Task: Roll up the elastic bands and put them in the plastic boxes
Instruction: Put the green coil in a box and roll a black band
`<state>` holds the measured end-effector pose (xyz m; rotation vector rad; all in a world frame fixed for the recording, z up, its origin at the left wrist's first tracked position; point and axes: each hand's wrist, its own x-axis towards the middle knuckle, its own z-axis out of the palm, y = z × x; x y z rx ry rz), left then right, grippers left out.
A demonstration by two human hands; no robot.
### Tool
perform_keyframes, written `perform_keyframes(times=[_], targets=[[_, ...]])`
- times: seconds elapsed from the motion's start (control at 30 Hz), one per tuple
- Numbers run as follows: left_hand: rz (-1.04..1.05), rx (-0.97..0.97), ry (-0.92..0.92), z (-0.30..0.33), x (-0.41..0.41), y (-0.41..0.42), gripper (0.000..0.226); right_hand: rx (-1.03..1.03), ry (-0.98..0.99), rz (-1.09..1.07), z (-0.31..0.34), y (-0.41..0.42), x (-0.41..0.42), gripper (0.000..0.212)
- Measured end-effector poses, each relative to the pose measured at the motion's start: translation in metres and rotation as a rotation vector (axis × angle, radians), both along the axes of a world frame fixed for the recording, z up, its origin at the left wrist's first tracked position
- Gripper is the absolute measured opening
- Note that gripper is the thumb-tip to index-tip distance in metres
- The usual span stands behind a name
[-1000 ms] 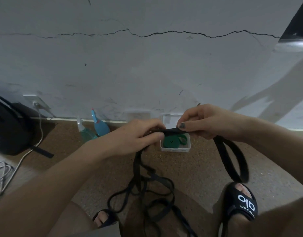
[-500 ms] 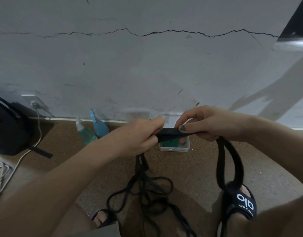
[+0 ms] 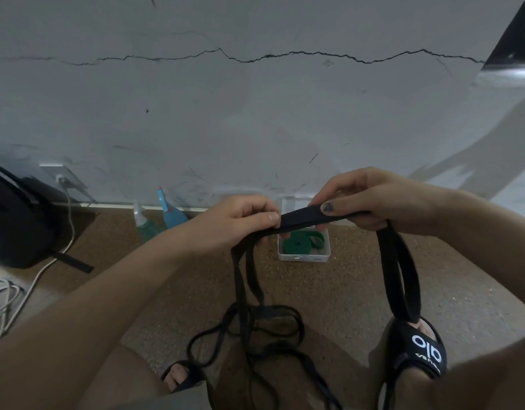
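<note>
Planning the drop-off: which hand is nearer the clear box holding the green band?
Hard to call: the clear box lies below the gap between the left hand and the right hand.

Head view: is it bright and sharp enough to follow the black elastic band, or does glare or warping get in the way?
Head view: dim, flat light; the black elastic band reads clearly between the left hand and right hand; glare only on the upper-right ledge; wide-angle bowing bends the edges; forearms look soft.

Spray bottles (image 3: 163,218), bag (image 3: 15,226), cables (image 3: 7,294)
</note>
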<state>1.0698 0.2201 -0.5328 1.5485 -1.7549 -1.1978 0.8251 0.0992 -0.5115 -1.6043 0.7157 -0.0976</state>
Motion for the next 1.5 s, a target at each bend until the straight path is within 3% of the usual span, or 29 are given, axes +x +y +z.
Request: perform_keyframes(times=[0.2,0.37,0.6,0.7,0.83,0.97,1.13,1.5], targets=[[0.074,0.099,0.263,0.004,0.003,-0.003,0.023,0.008,-0.026,-0.012,0.000,-0.008,-0.004,0.024],[0.031,0.070,0.099,-0.001,0.001,-0.005,0.022,-0.199,0.119,0.052,-0.001,0.001,-0.002,0.013],[-0.003,-0.038,0.089,-0.003,-0.006,-0.006,0.019,-0.296,0.225,0.049,-0.002,0.017,0.017,0.013],[-0.028,-0.090,0.085,-0.006,-0.013,-0.008,0.021,-0.267,0.261,0.109,-0.007,0.029,0.032,0.032],[0.001,-0.140,0.041,-0.011,-0.013,-0.010,0.031,-0.433,0.317,0.110,-0.011,0.030,0.039,0.036],[-0.025,-0.172,-0.068,-0.013,-0.009,-0.010,0.026,-0.295,0.184,0.052,-0.009,0.027,0.038,0.034],[-0.022,-0.098,0.002,-0.011,0.004,-0.007,0.020,-0.102,0.037,0.055,-0.004,0.023,0.032,0.049],[-0.021,-0.172,0.065,-0.016,-0.008,-0.005,0.025,-0.017,-0.074,-0.024,0.004,0.015,0.021,0.037]])
